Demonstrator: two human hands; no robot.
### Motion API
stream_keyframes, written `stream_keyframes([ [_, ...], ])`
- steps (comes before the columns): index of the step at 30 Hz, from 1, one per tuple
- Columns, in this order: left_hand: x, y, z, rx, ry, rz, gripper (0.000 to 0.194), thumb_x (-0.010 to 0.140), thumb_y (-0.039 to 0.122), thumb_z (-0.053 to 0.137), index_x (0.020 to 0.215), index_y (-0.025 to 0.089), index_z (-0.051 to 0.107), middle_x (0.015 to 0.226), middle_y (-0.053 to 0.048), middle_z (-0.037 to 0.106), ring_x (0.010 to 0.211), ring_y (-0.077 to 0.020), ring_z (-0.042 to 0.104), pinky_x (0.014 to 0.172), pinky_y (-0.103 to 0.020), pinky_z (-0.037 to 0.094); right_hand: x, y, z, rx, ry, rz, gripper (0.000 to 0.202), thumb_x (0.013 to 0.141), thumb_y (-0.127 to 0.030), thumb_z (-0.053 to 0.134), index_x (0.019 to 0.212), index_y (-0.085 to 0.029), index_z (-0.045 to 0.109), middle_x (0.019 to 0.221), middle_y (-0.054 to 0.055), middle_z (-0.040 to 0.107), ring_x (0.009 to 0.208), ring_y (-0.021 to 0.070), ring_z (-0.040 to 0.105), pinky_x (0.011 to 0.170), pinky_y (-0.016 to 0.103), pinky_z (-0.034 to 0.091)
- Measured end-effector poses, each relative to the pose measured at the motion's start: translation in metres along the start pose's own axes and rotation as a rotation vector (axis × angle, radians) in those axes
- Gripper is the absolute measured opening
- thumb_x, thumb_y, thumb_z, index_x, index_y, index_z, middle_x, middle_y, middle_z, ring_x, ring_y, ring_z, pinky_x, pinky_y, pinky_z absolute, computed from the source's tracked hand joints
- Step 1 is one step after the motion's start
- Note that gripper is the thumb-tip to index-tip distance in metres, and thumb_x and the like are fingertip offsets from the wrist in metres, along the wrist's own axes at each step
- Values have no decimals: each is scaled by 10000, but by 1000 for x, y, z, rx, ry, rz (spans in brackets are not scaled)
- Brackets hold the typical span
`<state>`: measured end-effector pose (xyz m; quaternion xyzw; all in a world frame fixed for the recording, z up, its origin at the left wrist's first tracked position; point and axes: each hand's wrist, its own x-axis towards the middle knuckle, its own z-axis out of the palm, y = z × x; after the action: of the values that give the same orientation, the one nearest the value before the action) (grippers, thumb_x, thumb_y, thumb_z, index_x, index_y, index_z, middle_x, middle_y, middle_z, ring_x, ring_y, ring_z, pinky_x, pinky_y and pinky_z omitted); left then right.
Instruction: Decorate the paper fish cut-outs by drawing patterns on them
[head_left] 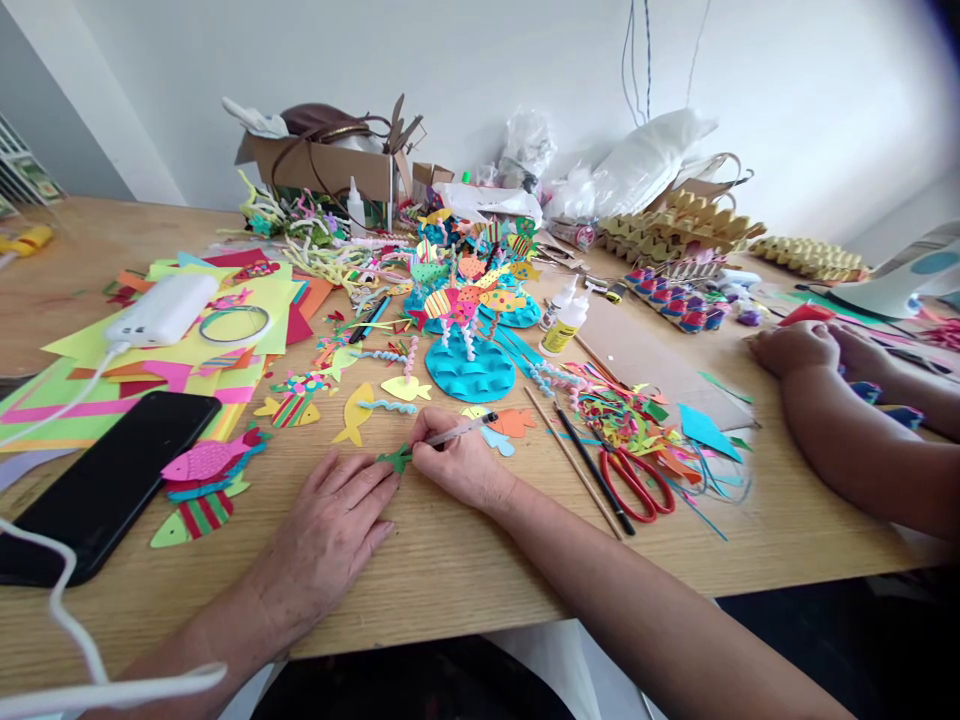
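My left hand (334,515) lies flat on the table, its fingertips pressing the edge of a small green paper fish (395,460). My right hand (461,462) is closed round a pen (465,428), with its tip end hidden behind my fingers at the green piece. Just beyond lie a yellow paper fish (357,413) with a blue twisted pipe cleaner and an orange paper fish (514,422). A blue round base (470,372) stands farther back, carrying colourful paper fish on curly stems. Finished-looking striped and pink fish (206,462) are piled to the left.
A black phone (112,480), a white power bank (161,308) and coloured paper sheets (285,290) lie left. To the right are red-handled scissors (637,485), a black pencil (600,475), paper scraps (622,415) and glue bottles (564,325). A co-worker's arms (840,420) rest at far right.
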<state>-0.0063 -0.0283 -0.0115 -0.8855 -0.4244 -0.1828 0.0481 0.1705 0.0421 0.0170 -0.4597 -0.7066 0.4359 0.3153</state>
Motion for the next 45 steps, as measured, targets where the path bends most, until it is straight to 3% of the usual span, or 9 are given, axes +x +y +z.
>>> stream_keyframes([
  [14, 0, -1, 1, 6, 0, 10, 309, 936, 254, 391, 1150, 185, 603, 1166, -60, 641, 1113, -260, 521, 1003, -485, 332, 1, 3, 3, -9, 26, -14, 123, 623, -79, 484, 590, -191, 445, 530, -67, 451, 515, 83, 406, 465, 191, 295],
  [21, 0, -3, -1, 23, -22, 31, 294, 922, 251, 419, 1145, 186, 598, 1176, -56, 634, 1110, -253, 521, 997, -463, 342, 3, 6, 0, 150, 86, -35, 85, 619, -104, 462, 608, -187, 478, 550, -62, 471, 539, 90, 417, 505, 193, 332],
  [34, 4, -2, -2, 33, -56, 13, 312, 920, 270, 435, 1170, 160, 584, 1194, -82, 622, 1126, -266, 515, 984, -476, 374, 5, 9, -4, 110, 2, -44, 52, 598, -136, 486, 580, -184, 495, 516, -60, 468, 516, 95, 408, 470, 201, 307],
  [39, -5, -10, -13, 20, 7, -8, 354, 953, 304, 371, 1232, 180, 551, 1255, -68, 588, 1190, -245, 486, 1012, -448, 377, 7, 8, -6, 190, 61, -55, 39, 586, -165, 461, 599, -194, 484, 506, -66, 444, 496, 94, 392, 463, 203, 300],
  [45, -29, -21, -23, 63, 29, 5, 401, 969, 391, 332, 1152, 166, 610, 1175, -74, 638, 1089, -223, 576, 949, -394, 456, 7, 8, -8, 186, 105, -113, 46, 578, -193, 447, 606, -196, 484, 532, -59, 461, 512, 95, 405, 477, 205, 306],
])
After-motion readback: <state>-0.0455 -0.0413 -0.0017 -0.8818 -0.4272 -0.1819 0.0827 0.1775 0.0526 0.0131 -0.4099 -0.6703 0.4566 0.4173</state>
